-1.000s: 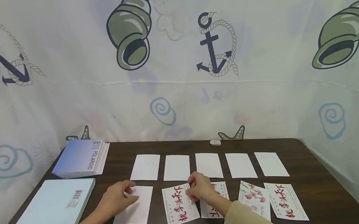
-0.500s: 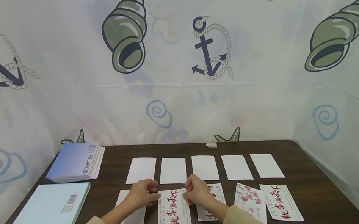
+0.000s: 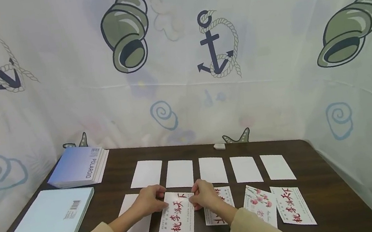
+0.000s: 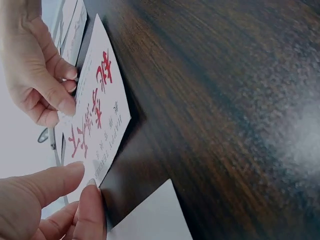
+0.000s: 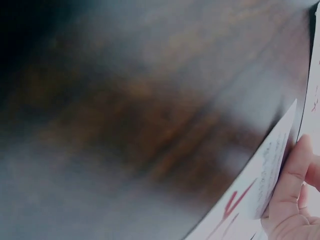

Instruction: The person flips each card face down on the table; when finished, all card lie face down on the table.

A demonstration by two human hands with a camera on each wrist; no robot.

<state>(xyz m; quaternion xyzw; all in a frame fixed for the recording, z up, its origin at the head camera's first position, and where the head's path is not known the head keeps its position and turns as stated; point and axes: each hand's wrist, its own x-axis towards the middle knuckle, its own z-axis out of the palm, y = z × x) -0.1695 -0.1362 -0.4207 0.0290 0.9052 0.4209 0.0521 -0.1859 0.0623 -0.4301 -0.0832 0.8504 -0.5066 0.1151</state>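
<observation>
Lying between both hands' fingers (image 3: 162,205): red-lettered card (image 3: 179,220).

Both hands lifted red-lettered card (image 3: 178,217) off table.

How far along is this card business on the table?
Looks partway. Four near-row cards show print: the red-lettered card, one behind the right wrist, the flower card and the end card. The left hand and right hand pinch the red-lettered card's far edge, lifting it. One blank card in that row and five white cards behind remain plain.
</observation>
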